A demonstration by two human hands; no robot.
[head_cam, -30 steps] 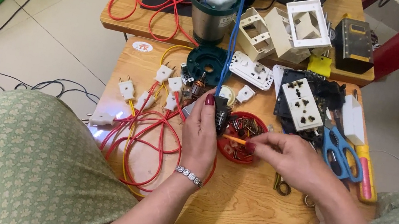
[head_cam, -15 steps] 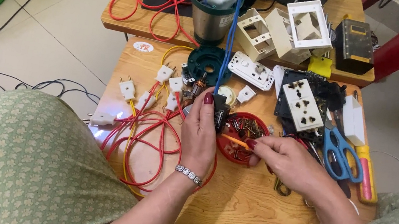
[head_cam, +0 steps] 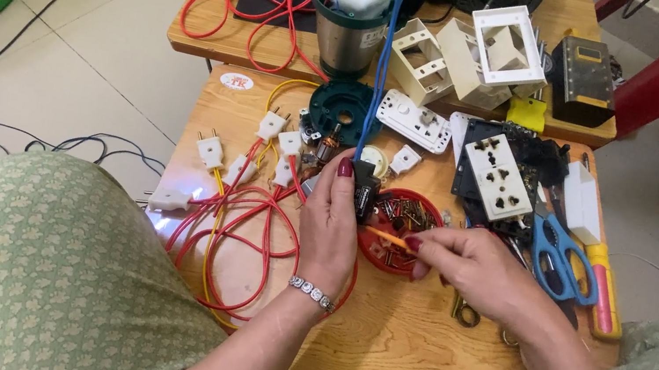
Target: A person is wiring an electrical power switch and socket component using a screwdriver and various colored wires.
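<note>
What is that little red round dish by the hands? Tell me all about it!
The red dish is a shallow round tray, plastic by the look of it, lying flat on the wooden table. It holds a heap of small metal bits, too tiny to tell apart. The left hand covers its left edge, holding a small black part over it. The right hand points a thin orange stick across it.

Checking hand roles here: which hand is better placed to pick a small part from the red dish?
Right hand: its fingertips sit at the red dish rim, pinching an orange wire; left hand grips a black part.
</note>
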